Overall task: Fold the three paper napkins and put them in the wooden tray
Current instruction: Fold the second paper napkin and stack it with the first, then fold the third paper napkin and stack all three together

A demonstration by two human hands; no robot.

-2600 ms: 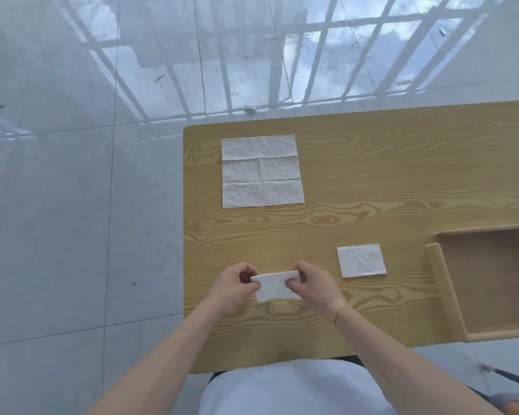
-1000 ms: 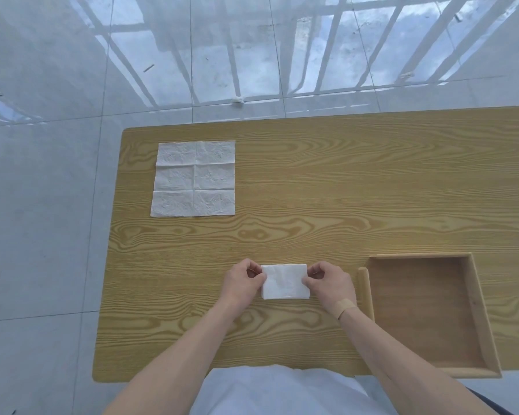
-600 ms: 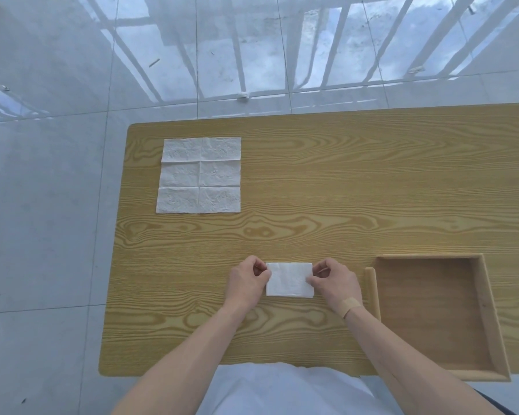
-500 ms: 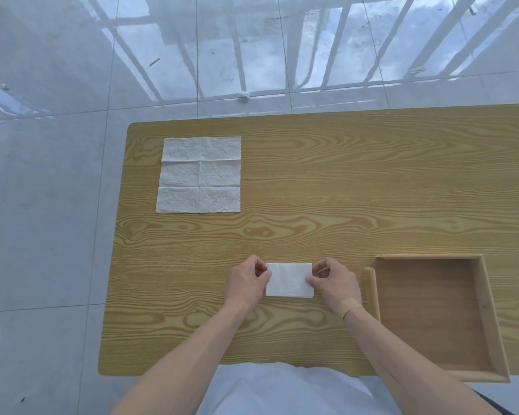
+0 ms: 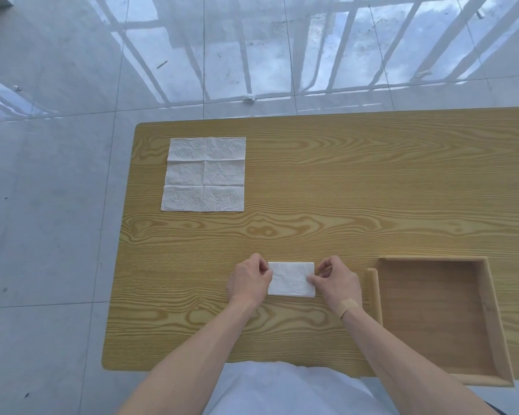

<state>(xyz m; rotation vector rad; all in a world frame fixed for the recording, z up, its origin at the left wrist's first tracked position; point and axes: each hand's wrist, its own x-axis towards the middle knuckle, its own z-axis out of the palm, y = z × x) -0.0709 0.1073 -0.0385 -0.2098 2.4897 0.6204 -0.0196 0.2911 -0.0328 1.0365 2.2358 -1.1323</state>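
Observation:
A folded white napkin (image 5: 291, 278) lies flat on the wooden table (image 5: 372, 190) near its front edge. My left hand (image 5: 247, 281) pinches its left edge and my right hand (image 5: 337, 280) pinches its right edge. Whether another folded napkin lies beneath it cannot be told. An unfolded napkin (image 5: 204, 174) with crease lines lies at the table's far left. The wooden tray (image 5: 375, 295) stands just right of my right hand with nothing inside it.
The table's left edge and front edge are close, with grey tiled floor (image 5: 57, 235) beyond them. My white shirt shows below the front edge. A plaster sits on my right wrist.
2.6 s ago a second folded napkin lay right of my hands. My hands carried their napkin right to about that spot, and only one shows now. In the last second they barely moved.

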